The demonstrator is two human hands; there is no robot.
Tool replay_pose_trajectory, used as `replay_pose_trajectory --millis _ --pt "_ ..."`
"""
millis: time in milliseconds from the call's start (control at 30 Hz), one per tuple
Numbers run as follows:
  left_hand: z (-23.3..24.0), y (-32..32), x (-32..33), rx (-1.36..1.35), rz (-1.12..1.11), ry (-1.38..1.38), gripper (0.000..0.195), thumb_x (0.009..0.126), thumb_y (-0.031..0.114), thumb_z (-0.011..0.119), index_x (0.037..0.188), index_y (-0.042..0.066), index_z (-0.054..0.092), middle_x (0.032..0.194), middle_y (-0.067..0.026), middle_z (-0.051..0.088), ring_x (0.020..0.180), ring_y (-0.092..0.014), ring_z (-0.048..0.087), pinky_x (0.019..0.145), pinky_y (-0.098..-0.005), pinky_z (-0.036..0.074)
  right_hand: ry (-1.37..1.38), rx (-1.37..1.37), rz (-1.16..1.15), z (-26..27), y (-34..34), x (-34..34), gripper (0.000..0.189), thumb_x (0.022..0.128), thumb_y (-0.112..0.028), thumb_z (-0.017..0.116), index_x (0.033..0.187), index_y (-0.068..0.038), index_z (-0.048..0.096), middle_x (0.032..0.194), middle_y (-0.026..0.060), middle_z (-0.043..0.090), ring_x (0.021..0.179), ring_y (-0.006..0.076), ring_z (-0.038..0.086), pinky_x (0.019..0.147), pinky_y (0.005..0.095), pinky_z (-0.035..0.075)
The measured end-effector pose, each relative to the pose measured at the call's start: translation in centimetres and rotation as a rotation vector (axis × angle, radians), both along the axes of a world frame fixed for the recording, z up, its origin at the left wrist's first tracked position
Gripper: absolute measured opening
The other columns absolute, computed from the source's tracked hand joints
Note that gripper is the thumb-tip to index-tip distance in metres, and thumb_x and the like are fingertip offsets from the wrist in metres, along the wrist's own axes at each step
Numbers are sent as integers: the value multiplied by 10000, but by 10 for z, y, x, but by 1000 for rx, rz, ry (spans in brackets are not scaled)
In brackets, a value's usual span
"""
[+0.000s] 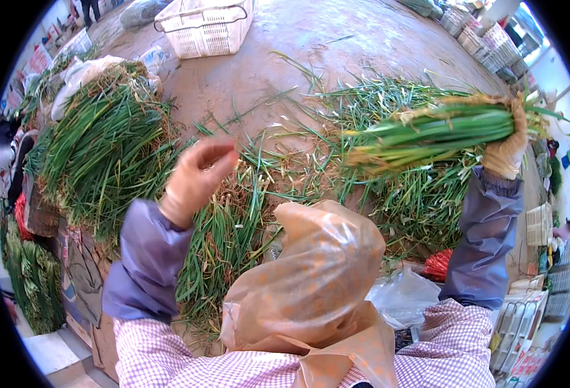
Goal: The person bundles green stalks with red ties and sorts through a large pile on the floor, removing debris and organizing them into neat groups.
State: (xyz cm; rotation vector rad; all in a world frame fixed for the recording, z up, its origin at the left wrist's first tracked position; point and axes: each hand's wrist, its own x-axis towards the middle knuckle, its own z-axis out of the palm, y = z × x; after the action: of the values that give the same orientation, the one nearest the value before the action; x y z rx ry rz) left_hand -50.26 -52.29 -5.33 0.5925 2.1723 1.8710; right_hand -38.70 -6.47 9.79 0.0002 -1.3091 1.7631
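Observation:
My right hand (506,145), in a soiled light glove, grips a bunch of long green leafy stalks (440,127), which look like garlic chives. The bunch is held sideways above a loose heap of leaves (421,199), its near end blurred. My left hand (200,179) is raised and blurred, with thumb and fingers apart and nothing visible between them. Below it lies a pile of chives (224,237) with brown, dry bits. Left of that hand rises a larger stack of chives (105,150). A tan plastic apron (314,262) covers my lap.
A white plastic crate (202,36) with a metal handle stands ahead on the concrete floor (294,29). Leaf scraps (294,165) litter the ground before me. Red plastic strips (438,265) and a clear plastic bag (404,296) lie by my right arm. Stacked crates (489,43) line the far right.

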Motion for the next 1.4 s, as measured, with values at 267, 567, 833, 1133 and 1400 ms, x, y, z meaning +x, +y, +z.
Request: replay_pose_trajectory --millis 267,567,833,1133,1400 --pt "234 115 38 -36 -759 472 546 881 358 570 1298 25 454 1226 -146 543 1148 -203 493 968 -315 395 56 -404 315 34 -98 44 190 821 -192 636 869 -12 600 818 129 644 814 286 630 789 412 525" --pt "76 100 150 3 -1166 -942 594 913 451 478 1344 46 414 1329 -141 456 1237 -208 409 1025 -328 331 -251 -582 216 -81 -28 137 187 776 -192 697 866 -59 600 784 110 647 692 259 634 667 388 547" --pt "148 86 153 -417 -947 -139 714 872 485 534 1330 -41 379 1281 -171 498 1186 -261 465 1016 -375 344 -300 -741 107 -127 -12 169 201 752 -165 727 863 -78 584 797 81 638 700 251 629 686 407 546" --pt "45 160 192 10 -1122 -934 839 777 686 503 1354 86 394 1214 -75 543 1035 -159 531 886 -303 445 -252 -714 269 -136 -7 161 164 794 -214 691 839 -79 608 750 66 658 617 209 647 606 354 567" --pt "14 139 233 -41 -867 -1455 812 750 559 642 1336 49 405 1265 -141 526 1111 -250 544 946 -377 455 -419 -801 22 -179 20 155 167 766 -219 723 788 -108 600 638 34 614 504 185 597 501 327 531"
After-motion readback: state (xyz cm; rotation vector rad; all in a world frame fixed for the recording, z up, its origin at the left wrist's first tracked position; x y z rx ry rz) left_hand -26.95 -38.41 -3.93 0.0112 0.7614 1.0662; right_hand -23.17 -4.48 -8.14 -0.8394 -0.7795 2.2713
